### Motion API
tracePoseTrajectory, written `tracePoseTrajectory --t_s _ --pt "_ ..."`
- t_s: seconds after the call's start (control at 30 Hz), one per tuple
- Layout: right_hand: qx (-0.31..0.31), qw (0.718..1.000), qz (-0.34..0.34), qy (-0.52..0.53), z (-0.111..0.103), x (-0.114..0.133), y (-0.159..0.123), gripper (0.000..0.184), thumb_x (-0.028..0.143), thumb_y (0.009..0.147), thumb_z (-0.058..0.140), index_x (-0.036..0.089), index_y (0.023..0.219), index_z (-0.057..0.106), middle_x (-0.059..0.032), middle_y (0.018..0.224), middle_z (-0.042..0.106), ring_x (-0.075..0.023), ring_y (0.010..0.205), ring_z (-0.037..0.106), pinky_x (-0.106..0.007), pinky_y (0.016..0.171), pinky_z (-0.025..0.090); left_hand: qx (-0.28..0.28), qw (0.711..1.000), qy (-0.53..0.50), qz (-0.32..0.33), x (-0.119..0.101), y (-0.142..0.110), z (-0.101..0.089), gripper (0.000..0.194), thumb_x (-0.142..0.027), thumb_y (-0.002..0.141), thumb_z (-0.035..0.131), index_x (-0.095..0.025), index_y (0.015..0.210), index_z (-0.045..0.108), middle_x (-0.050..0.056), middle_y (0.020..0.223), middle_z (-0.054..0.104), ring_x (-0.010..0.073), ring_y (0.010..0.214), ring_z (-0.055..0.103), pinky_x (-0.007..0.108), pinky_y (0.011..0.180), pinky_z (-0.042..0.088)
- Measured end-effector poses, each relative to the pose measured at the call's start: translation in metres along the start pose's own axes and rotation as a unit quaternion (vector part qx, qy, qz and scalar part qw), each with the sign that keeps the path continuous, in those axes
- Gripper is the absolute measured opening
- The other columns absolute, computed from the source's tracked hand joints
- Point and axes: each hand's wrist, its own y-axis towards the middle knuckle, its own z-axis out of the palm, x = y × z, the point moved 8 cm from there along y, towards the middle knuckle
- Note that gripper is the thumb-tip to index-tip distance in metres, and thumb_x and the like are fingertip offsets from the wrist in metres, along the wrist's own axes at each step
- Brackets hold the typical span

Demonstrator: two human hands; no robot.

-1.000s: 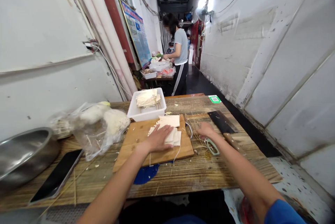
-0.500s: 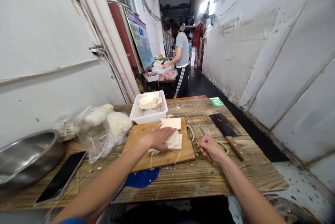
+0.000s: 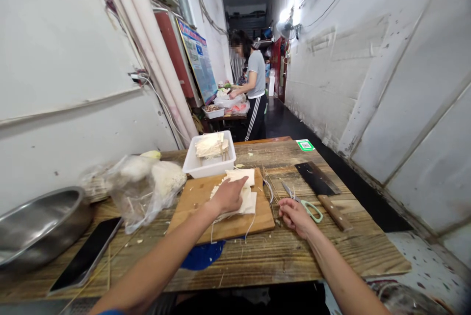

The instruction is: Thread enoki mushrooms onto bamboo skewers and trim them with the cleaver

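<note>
My left hand (image 3: 228, 197) rests over pale folded sheet rolls (image 3: 250, 203) that look like tofu skin around enoki mushrooms. Its index finger is stretched out across the far roll, while the other fingers curl. The rolls lie on a wooden cutting board (image 3: 187, 212). Right of the board, my right hand (image 3: 295, 214) is closed in a pinch at the near ends of thin bamboo skewers (image 3: 270, 177); it seems to hold one, though the fingertips partly hide it. Scissors (image 3: 314, 213) with pale green handles lie just beyond that hand.
A white tub (image 3: 188, 162) holding skewered rolls stands behind the board. To the right lies a cleaver (image 3: 318, 178). Left are a plastic bag of enoki (image 3: 167, 177), a phone (image 3: 88, 253) and a steel bowl (image 3: 44, 217). Another person (image 3: 256, 74) works at a farther table.
My left hand has gone from lying flat on the rolls to an outstretched index finger with the others curled. The right hand has shifted slightly, showing more of the scissors' handles.
</note>
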Motion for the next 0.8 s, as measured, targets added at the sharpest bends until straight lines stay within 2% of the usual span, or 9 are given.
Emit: tracePoseTrajectory --t_s 0.07,0.2,0.3,0.4,0.5,0.6,0.67,0.8 --pt "0.011 1.0 -0.002 0.003 0.001 0.001 0.0 0.032 0.039 0.061 0.065 0.018 0.08 0.051 0.0077 0.054 0.055 -0.0012 0.03 0.029 -0.014 0.031 0.012 -0.019 0.999 -0.011 -0.035 0.007 0.001 -0.006 0.069 -0.014 0.073 0.047 -0.009 0.141 0.033 0.018 0.135 0.053 0.0294 0.121 0.051 0.041 0.103 0.035" --pt "0.025 1.0 -0.008 -0.002 0.003 0.001 -0.001 0.037 0.046 0.062 0.067 0.016 0.078 0.053 0.0064 0.054 0.054 -0.001 0.029 0.029 -0.015 0.03 0.011 -0.026 0.996 -0.044 -0.079 0.016 0.004 -0.009 0.059 -0.017 0.074 0.052 -0.012 0.132 0.047 0.016 0.122 0.063 0.0297 0.108 0.06 0.038 0.09 0.044" --pt "0.025 0.999 -0.026 -0.006 0.004 0.005 -0.003 0.039 0.05 0.065 0.066 0.016 0.081 0.054 0.0066 0.053 0.053 -0.0011 0.03 0.028 -0.015 0.03 0.012 -0.028 0.994 -0.081 -0.074 0.014 0.009 -0.004 0.048 -0.02 0.077 0.053 -0.014 0.125 0.057 0.016 0.122 0.064 0.03 0.109 0.059 0.038 0.093 0.042" --pt "0.021 0.998 -0.06 -0.016 0.004 0.014 -0.008 0.046 0.052 0.069 0.063 0.015 0.098 0.057 0.007 0.055 0.053 -0.0019 0.031 0.027 -0.016 0.031 0.015 -0.042 0.987 -0.134 -0.075 0.017 0.016 0.002 0.039 -0.021 0.08 0.053 -0.015 0.117 0.064 0.015 0.119 0.065 0.0305 0.111 0.058 0.04 0.097 0.039" --pt "0.002 0.993 -0.107 -0.042 0.004 0.028 -0.012 0.046 0.048 0.07 0.064 0.015 0.102 0.058 0.004 0.062 0.056 -0.0041 0.038 0.038 -0.017 0.035 0.026 -0.069 0.972 -0.208 -0.081 0.029 0.02 -0.002 0.032 -0.023 0.079 0.056 -0.015 0.107 0.07 0.014 0.116 0.067 0.032 0.111 0.058 0.041 0.098 0.038" --pt "-0.019 0.986 -0.151 -0.071 0.005 0.046 -0.016 0.037 0.044 0.068 0.066 0.016 0.091 0.059 0.0001 0.073 0.061 -0.0072 0.047 0.048 -0.02 0.042 0.036 -0.101 0.945 -0.303 -0.073 0.053 0.017 -0.019 0.029 -0.03 0.077 0.061 -0.016 0.099 0.073 0.012 0.113 0.069 0.0318 0.109 0.059 0.04 0.099 0.038" --pt "-0.026 0.98 -0.175 -0.09 0.01 0.057 -0.018 0.031 0.04 0.068 0.065 0.017 0.088 0.058 -0.0006 0.074 0.062 -0.0084 0.049 0.049 -0.022 0.045 0.039 -0.114 0.919 -0.372 -0.065 0.074 0.012 -0.031 0.03 -0.036 0.073 0.065 -0.017 0.094 0.074 0.01 0.107 0.072 0.0306 0.106 0.061 0.039 0.098 0.04" --pt "-0.029 0.97 -0.21 -0.115 0.023 0.074 -0.02 0.027 0.034 0.069 0.063 0.017 0.09 0.061 0.0001 0.07 0.062 -0.0109 0.052 0.051 -0.024 0.049 0.041 -0.141 0.847 -0.507 -0.074 0.122 -0.005 -0.046 0.044 -0.042 0.067 0.071 -0.012 0.098 0.071 0.012 0.098 0.074 0.0291 0.092 0.066 0.041 0.089 0.047"
